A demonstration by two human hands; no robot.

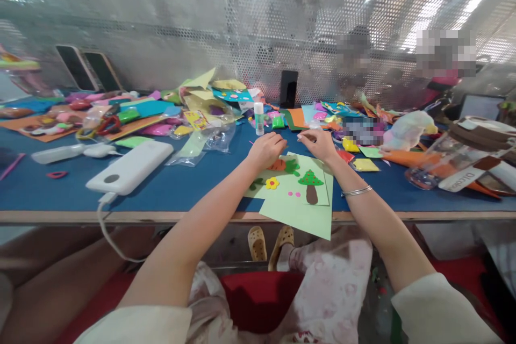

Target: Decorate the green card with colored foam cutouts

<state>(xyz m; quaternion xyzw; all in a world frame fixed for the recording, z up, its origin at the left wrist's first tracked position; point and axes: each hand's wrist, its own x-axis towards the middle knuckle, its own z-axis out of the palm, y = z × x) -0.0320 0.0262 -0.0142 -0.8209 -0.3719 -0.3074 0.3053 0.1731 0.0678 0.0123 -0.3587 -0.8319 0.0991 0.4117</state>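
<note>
A light green card (pixel 303 207) lies on the blue table (pixel 181 188) and hangs over its front edge. On it sit a clay tree (pixel 311 183) with a brown trunk, a yellow flower (pixel 272 183), small pink dots, green leaves and an orange carrot shape (pixel 278 164). My left hand (pixel 266 149) rests with curled fingers at the card's far edge, on the carrot shape. My right hand (pixel 318 142) is beside it, fingers pinched together; whether something small is between them I cannot tell. A silver bangle (pixel 357 191) is on my right wrist.
A white power bank (pixel 129 167) with a cable lies at the left. A glue stick (pixel 258 118), a standing black phone (pixel 288 88), coloured paper, clay packets and plastic bags crowd the back. A clear jar (pixel 443 164) lies at right. A perforated screen stands behind, people beyond it.
</note>
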